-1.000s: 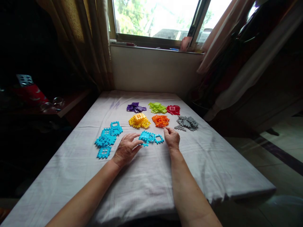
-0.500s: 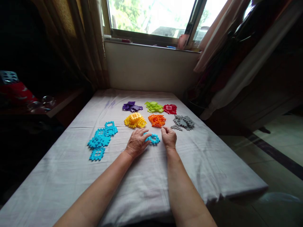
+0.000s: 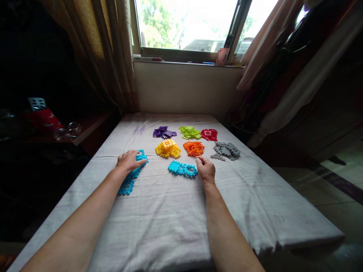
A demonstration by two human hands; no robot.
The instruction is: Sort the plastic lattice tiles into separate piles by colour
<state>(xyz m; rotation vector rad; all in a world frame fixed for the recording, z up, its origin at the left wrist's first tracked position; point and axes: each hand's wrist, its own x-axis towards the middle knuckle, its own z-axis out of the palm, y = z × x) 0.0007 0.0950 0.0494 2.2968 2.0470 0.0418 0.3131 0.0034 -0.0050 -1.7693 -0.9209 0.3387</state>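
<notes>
My left hand lies over the larger group of blue pieces at the left, its fingers spread and partly covering them. Beside a smaller cluster of blue pieces in the middle, my right hand rests with its fingers curled closed; whatever they hold, if anything, is hidden. Just beyond are a yellow pile and an orange pile. Gray pieces lie to the right of my right hand.
Purple pieces, lime green pieces and red pieces form the back row on the cloth-covered table. Glasses and a red container stand on a side surface at the left.
My left hand has moved left from the middle blue pieces to the larger blue group. The middle cluster now shows more fully. My right hand stays closed beside it. The view has shifted slightly.
</notes>
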